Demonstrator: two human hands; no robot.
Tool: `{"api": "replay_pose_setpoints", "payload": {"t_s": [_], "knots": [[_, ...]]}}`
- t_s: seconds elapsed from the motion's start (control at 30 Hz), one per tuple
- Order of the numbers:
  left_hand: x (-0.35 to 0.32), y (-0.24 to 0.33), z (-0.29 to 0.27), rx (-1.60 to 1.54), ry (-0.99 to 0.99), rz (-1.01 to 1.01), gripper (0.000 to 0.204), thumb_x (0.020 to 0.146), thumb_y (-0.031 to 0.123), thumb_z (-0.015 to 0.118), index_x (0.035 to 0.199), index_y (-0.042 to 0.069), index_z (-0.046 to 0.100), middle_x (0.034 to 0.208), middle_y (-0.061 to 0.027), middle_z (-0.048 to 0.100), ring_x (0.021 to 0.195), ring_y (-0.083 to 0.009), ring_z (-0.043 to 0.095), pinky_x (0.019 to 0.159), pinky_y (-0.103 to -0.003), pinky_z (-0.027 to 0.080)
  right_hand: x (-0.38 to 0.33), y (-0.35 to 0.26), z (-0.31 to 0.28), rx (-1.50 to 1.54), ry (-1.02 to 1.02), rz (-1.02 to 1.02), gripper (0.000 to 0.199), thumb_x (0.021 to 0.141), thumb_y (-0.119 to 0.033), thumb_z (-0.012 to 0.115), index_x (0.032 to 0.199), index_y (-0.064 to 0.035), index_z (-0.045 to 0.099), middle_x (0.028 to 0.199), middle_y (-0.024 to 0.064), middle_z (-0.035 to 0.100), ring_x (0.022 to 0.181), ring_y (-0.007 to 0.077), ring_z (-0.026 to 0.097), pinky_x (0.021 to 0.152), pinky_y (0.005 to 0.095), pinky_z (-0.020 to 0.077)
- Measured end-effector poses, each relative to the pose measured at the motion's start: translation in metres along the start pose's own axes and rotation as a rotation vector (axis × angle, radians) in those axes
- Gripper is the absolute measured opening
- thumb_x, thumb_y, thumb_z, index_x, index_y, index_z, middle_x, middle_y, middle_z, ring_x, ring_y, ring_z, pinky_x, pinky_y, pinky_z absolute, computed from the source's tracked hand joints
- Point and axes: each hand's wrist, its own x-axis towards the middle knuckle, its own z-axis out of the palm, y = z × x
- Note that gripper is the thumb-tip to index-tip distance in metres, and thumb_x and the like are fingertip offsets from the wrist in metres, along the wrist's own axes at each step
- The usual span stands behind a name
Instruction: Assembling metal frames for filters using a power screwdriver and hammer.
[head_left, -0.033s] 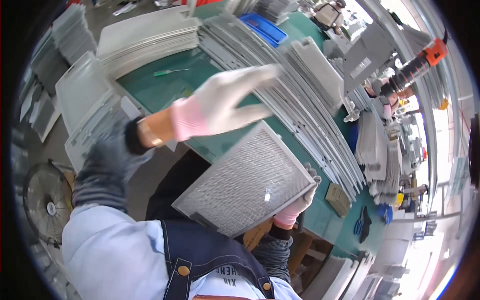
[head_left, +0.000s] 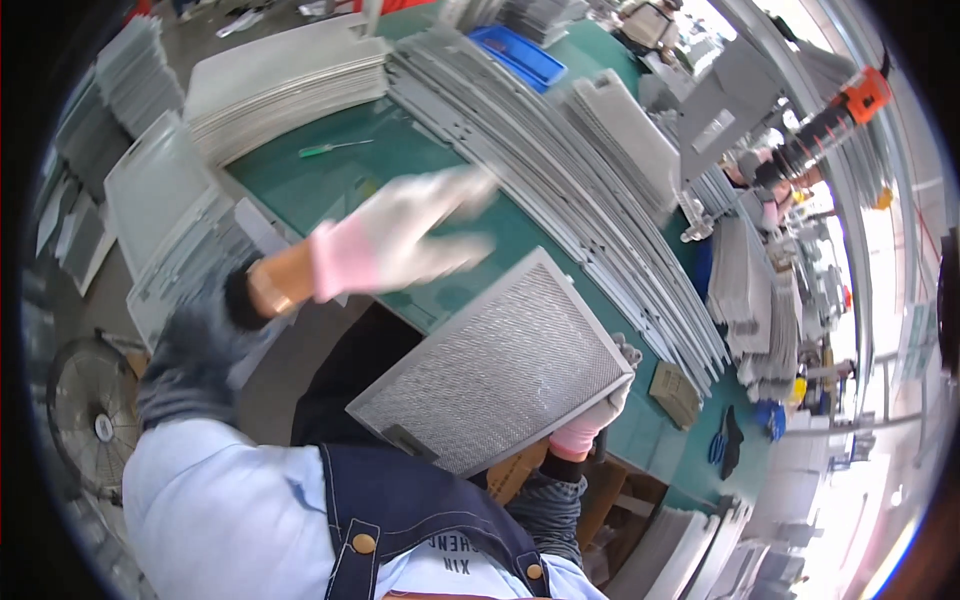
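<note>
A framed metal mesh filter panel (head_left: 500, 365) is held tilted in front of my body, at the near edge of the green workbench (head_left: 310, 190). My right hand (head_left: 600, 408), in a pale glove with a pink cuff, grips the panel's right edge; part of its fingers is hidden behind the frame. In a matching glove, my left hand (head_left: 410, 232) hovers over the bench beyond the panel's upper left side. Its fingers are spread, slightly blurred, and hold nothing. A green-handled screwdriver (head_left: 318, 151) lies on the bench past that hand.
Long metal strips (head_left: 540, 180) run across the bench, beside a blue tray (head_left: 518, 55). Stacked panels (head_left: 285, 85) stand at far left. A small tan block (head_left: 675, 393) and blue-handled scissors (head_left: 718, 447) lie right. An orange-black power tool (head_left: 830, 130) hangs upper right; a fan (head_left: 100, 425) stands left.
My left hand has moved left and slightly toward me, away from above the metal strips. The panel and my right hand stay nearly in place.
</note>
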Motion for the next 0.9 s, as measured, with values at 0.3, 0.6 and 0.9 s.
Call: {"api": "replay_pose_setpoints", "payload": {"t_s": [0.3,0.6,0.9], "knots": [[-0.088,-0.055,0.061,-0.744,-0.151,-0.812,0.041,0.097,0.039,0.056,0.096,-0.001,0.061,0.064,-0.0075,0.063,0.047,-0.0161,0.063,0.041,-0.032,0.05,0.065,-0.045,0.006,-0.317,0.094,-0.07,0.029,0.101,-0.035,0.049,0.108,-0.008,0.06,0.117,0.0081,0.059,0.114,0.0229,0.054,0.101,0.0406,0.0437],[0.045,-0.139,-0.022,-0.272,1.156,-0.265,0.027,0.098,0.025,0.054,0.11,0.001,0.062,0.092,-0.0043,0.064,0.086,-0.0138,0.06,0.081,-0.027,0.047,0.033,-0.027,0.069,-1.125,0.075,-0.749,0.019,0.096,-0.023,0.062,0.087,-0.0084,0.054,0.098,0.0044,0.056,0.092,0.0162,0.051,0.089,0.0363,0.0419],[0.089,0.013,0.104,0.443,0.189,0.348,0.059,0.065,0.049,0.075,0.102,0.006,0.059,0.089,-0.0089,0.057,0.1,-0.0278,0.056,0.094,-0.045,0.041,0.013,0.01,0.071,-1.143,-0.113,-0.639,0.015,0.089,-0.002,0.06,0.075,-0.0017,0.054,0.08,0.0055,0.056,0.088,0.0181,0.052,0.081,0.0308,0.041]]}}
